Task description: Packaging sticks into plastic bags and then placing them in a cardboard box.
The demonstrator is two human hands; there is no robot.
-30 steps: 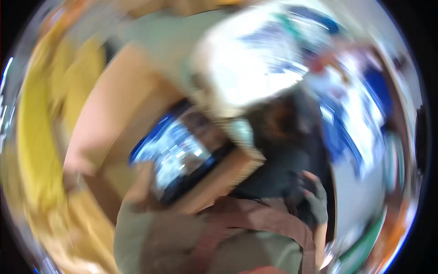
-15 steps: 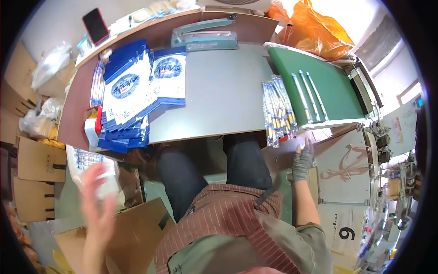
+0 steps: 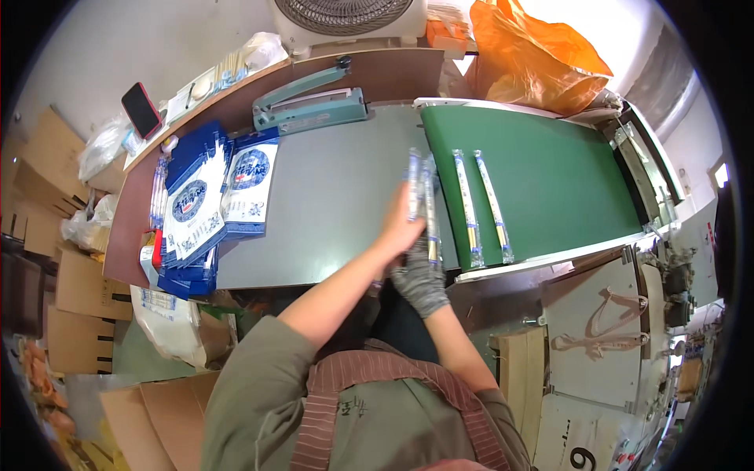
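Plastic-wrapped sticks (image 3: 431, 216) in left hand (image 3: 400, 226), fingers curled closed on them, gloved right hand (image 3: 422, 281) just below those fingers, grip can't tell; best squeeze lightly, ends level.

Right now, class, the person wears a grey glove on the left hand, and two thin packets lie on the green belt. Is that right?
Not quite: the head view shows the grey glove on the right hand; the left hand is bare. Two thin packets do lie on the green belt.
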